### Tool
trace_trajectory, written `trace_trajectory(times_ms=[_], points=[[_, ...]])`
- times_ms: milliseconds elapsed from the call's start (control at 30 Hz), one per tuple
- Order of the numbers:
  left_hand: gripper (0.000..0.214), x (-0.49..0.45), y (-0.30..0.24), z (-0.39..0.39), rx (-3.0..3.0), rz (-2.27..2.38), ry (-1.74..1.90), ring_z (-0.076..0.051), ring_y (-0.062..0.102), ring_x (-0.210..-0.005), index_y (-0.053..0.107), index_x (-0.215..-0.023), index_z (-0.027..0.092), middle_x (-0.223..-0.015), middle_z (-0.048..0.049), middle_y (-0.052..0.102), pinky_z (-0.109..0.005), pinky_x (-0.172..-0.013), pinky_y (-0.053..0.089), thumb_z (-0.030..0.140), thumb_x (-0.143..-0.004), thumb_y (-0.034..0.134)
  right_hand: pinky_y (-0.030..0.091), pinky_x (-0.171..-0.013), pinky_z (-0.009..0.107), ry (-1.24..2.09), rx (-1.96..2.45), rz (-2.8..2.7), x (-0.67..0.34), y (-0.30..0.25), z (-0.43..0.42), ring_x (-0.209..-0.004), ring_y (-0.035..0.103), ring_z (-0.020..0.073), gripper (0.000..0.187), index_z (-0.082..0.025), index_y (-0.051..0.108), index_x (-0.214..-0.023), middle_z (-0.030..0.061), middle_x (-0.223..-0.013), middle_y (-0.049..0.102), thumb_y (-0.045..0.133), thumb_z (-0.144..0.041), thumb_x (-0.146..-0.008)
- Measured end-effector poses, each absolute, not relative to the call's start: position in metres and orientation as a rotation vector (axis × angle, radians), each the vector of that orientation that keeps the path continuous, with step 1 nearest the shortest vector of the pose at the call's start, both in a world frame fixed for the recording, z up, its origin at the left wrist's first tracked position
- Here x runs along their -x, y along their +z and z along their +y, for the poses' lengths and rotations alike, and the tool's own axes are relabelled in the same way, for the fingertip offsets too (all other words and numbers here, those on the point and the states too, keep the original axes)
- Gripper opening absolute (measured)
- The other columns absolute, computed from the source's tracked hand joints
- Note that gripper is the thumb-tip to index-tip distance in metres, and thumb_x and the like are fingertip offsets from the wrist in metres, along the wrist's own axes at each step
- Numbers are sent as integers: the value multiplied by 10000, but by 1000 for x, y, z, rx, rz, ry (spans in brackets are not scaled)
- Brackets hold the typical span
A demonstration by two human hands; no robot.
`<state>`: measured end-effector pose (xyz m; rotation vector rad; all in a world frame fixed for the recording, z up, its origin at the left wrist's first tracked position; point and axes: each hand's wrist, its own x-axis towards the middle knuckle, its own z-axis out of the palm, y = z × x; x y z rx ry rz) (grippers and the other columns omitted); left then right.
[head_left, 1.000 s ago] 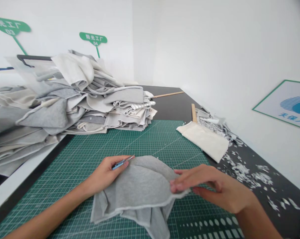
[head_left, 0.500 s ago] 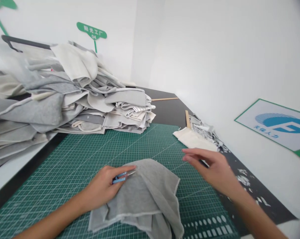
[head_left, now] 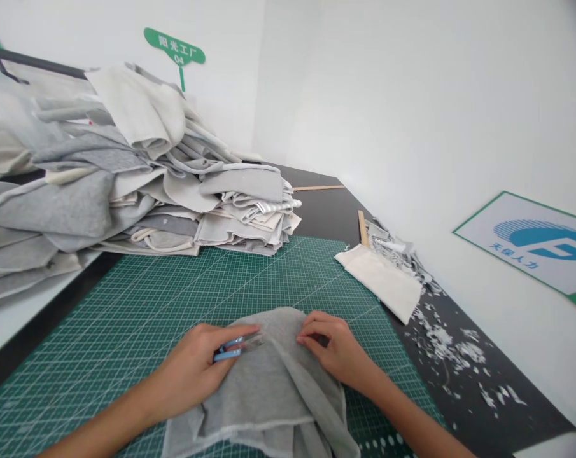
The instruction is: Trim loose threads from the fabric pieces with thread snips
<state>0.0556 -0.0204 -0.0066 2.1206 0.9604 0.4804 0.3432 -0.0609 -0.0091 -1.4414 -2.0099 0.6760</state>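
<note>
A crumpled grey fabric piece (head_left: 268, 394) lies on the green cutting mat (head_left: 139, 312) close to me. My left hand (head_left: 199, 366) rests on its left part, fingers closed round small blue-handled snips (head_left: 233, 346) whose tips point right. My right hand (head_left: 333, 350) sits on the fabric's upper right, fingers curled and pinching a fold of the cloth. The two hands are a short gap apart.
A tall pile of grey and cream fabric pieces (head_left: 125, 172) fills the back left. A cream cloth piece (head_left: 380, 280), wooden rulers (head_left: 362, 228) and scattered fabric scraps (head_left: 445, 337) lie on the dark table (head_left: 326, 210) at right, by the white wall.
My right hand let go of the fabric's edge, swung out to the right, then came back in and now pinches the cloth near the snips. The left hand stayed put.
</note>
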Motion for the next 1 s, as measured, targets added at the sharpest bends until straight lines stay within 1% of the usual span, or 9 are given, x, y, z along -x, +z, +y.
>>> trace_trajectory(times_ms=[167,233,333,467,533,667,833,900,1000], points=[[569,-54,-10,-20,-2147,950,455,-237,733,-1009,621,-1345,343,-1243,-22,730,-388,-936,558,123,-839,484,444,-681,254,646,1491,-1931,-351,3,-61,-731,593,140,167,-166,666,-808,27,-807,666,576,-197,-945],[570,-53,-11,-19,-2164,945,442,-244,731,-1012,600,-1364,357,-1261,-19,721,-387,-887,573,139,-852,479,451,-680,247,627,1521,-1886,-356,10,-61,-750,604,141,194,-169,659,-821,33,-826,674,553,-241,-967],[518,-52,-13,-20,-2207,966,441,-249,724,-1040,588,-1375,361,-1269,-13,717,-394,-891,578,190,-897,482,479,-651,234,601,1573,-1814,-368,21,-58,-744,621,147,241,-171,655,-808,40,-821,679,549,-311,-974],[462,-50,-17,-21,-2240,987,497,-224,737,-1012,598,-1354,407,-1241,31,730,-344,-876,600,253,-928,508,505,-527,227,535,1675,-1680,-408,37,-59,-590,606,136,308,-168,658,-822,49,-792,684,555,-417,-971],[476,-49,-20,-22,-2239,991,519,-211,743,-993,586,-1352,445,-1233,57,732,-333,-870,609,250,-925,514,512,-504,237,474,1728,-1625,-432,43,-65,-550,603,141,305,-167,674,-831,57,-777,694,585,-431,-955],[579,-47,-23,-23,-2243,934,499,-197,742,-999,537,-1392,458,-1231,73,731,-324,-883,610,180,-886,506,547,-540,247,501,1742,-1655,-445,38,-79,-587,654,161,218,-175,720,-834,64,-794,724,651,-364,-917],[526,-47,-22,-22,-2253,951,446,-204,733,-1038,543,-1396,432,-1263,55,717,-326,-889,606,217,-918,500,576,-706,234,679,1572,-1810,-382,9,-77,-783,696,157,128,-189,748,-858,43,-873,736,642,-233,-914],[513,-48,-21,-22,-2256,935,447,-205,730,-1052,545,-1401,413,-1276,43,711,-324,-898,601,222,-928,486,559,-690,229,706,1521,-1866,-361,0,-70,-742,671,136,66,-198,766,-887,32,-896,728,704,-217,-876],[536,-49,-20,-22,-2243,927,425,-211,733,-1037,538,-1409,406,-1269,34,716,-331,-883,601,202,-917,476,534,-651,242,681,1501,-1929,-347,-7,-62,-728,636,138,100,-211,787,-909,36,-925,711,787,-199,-810]])
